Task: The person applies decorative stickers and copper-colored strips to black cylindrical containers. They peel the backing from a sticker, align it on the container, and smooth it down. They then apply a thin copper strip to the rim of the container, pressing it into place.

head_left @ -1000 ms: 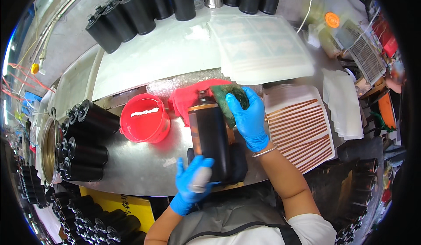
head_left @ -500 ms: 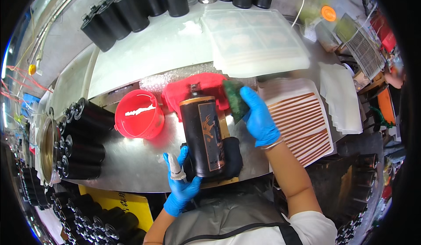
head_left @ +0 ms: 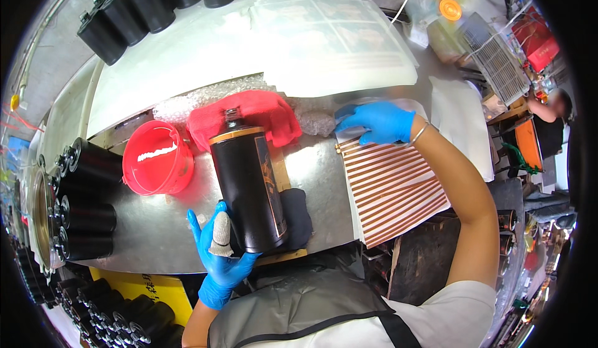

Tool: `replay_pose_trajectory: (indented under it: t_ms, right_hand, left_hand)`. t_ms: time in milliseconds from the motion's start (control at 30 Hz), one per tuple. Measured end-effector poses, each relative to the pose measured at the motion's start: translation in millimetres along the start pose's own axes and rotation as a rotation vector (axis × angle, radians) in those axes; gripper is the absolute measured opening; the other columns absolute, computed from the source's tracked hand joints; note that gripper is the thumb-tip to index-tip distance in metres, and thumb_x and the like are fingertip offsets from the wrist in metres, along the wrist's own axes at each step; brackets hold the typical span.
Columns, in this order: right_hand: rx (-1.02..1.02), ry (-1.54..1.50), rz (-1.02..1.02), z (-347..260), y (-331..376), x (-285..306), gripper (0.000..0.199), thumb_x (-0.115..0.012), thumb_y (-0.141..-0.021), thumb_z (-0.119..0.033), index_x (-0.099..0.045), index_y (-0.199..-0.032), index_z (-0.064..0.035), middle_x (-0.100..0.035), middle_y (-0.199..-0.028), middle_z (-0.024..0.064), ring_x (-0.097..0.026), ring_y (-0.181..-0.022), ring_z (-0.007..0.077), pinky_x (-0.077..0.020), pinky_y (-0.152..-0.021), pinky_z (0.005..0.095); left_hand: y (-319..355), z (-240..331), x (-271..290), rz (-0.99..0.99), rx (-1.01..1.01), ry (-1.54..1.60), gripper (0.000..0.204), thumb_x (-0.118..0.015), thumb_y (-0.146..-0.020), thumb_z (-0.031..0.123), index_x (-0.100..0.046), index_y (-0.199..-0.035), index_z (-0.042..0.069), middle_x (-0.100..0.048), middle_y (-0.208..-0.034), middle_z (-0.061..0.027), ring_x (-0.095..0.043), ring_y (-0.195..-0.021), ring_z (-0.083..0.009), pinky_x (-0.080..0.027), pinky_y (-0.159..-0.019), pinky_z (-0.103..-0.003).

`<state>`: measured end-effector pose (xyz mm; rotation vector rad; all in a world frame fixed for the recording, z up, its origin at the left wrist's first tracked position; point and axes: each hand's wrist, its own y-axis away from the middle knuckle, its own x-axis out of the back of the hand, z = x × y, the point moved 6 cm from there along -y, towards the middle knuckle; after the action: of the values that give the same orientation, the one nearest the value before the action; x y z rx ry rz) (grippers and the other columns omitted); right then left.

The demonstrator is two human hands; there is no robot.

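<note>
I see my left hand, in a blue glove with a grey fingertip cover, cupping the base of the large black cylindrical bottle with a gold neck band and a dark label; the fingers are spread and curled around its lower end, steadying it rather than pinching. The bottle lies tilted on the steel worktable, near its front edge, its bottom over a dark folded cloth and its capped neck pointing toward the crumpled red cloth at the middle of the surface. My right hand, also gloved in blue, rests at the far end of the stack of white sheets printed with copper-coloured strips by the right edge, fingers pressed flat together on the top sheet; whether a strip is pinched I cannot tell. I judge this as the moment of fetching a strip while the bottle is held ready. The next move, I think, calls for peeling one strip free cleanly and keeping the bottle from rolling. A red plastic bucket stands left of the bottle, and black cylindrical tubes lie stacked at the left edge.
</note>
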<state>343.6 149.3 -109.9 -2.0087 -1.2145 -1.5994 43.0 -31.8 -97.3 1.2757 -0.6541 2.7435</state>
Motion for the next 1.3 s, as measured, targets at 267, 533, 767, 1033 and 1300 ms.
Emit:
replay_pose_trajectory:
  t_ms: [267, 533, 767, 1033, 1300]
  right_hand:
    - [-0.076, 0.059, -0.239, 4.0, -20.3, -7.3, 0.048, -0.071, -0.071, -0.017, -0.058, -0.117, -0.0191, -0.056, -0.12, 0.0069, -0.056, -0.103, 0.0304, -0.0467, -0.087, 0.0382]
    - [0.043, -0.151, -0.068, -6.6, -19.2, -12.3, 0.031, -0.067, -0.074, -0.016, -0.062, -0.104, -0.0148, -0.062, -0.102, 0.0058, -0.061, -0.091, 0.0274, -0.0491, -0.079, 0.0349]
    - [0.113, 0.285, -0.195, -33.4, -33.0, -7.8, 0.02, -0.065, -0.071, -0.012, -0.064, -0.091, -0.0122, -0.062, -0.091, 0.0071, -0.062, -0.085, 0.0275, -0.0503, -0.068, 0.037]
    - [0.003, 0.209, -0.286, -18.9, -30.1, -3.5, 0.016, -0.068, -0.069, -0.02, -0.064, -0.082, -0.0117, -0.063, -0.086, 0.0064, -0.062, -0.08, 0.0275, -0.0502, -0.065, 0.0373]
    - [0.021, -0.106, -0.017, -7.7, -19.6, -6.9, 0.014, -0.068, -0.072, -0.019, -0.066, -0.083, -0.011, -0.064, -0.085, 0.0063, -0.061, -0.079, 0.0259, -0.048, -0.07, 0.0347]
  left_hand:
    - [3.5, -0.5, -3.6, 0.07, 0.001, -0.043, 0.064, -0.072, -0.072, 0.017, -0.045, -0.126, -0.002, -0.053, -0.121, -0.0138, -0.049, -0.113, -0.0293, -0.006, -0.112, -0.052]
    - [2.3, 0.4, -5.2, 0.054, 0.007, -0.073, 0.06, -0.071, -0.072, 0.016, -0.047, -0.124, -0.001, -0.053, -0.12, -0.0139, -0.049, -0.114, -0.03, -0.006, -0.112, -0.051]
    - [0.9, 4.8, -4.0, 0.071, 0.004, -0.056, 0.06, -0.07, -0.072, 0.016, -0.047, -0.125, 0.0, -0.052, -0.122, -0.0145, -0.047, -0.117, -0.0309, -0.007, -0.111, -0.052]
    - [-1.5, 10.3, -3.0, 0.051, -0.029, -0.065, 0.065, -0.071, -0.073, 0.018, -0.044, -0.129, -0.001, -0.05, -0.125, -0.0155, -0.046, -0.118, -0.0324, -0.008, -0.11, -0.054]
    - [3.0, 6.6, -2.3, 0.054, -0.002, -0.012, 0.075, -0.072, -0.073, 0.018, -0.035, -0.137, 0.002, -0.046, -0.132, -0.0168, -0.045, -0.122, -0.0338, -0.007, -0.111, -0.051]
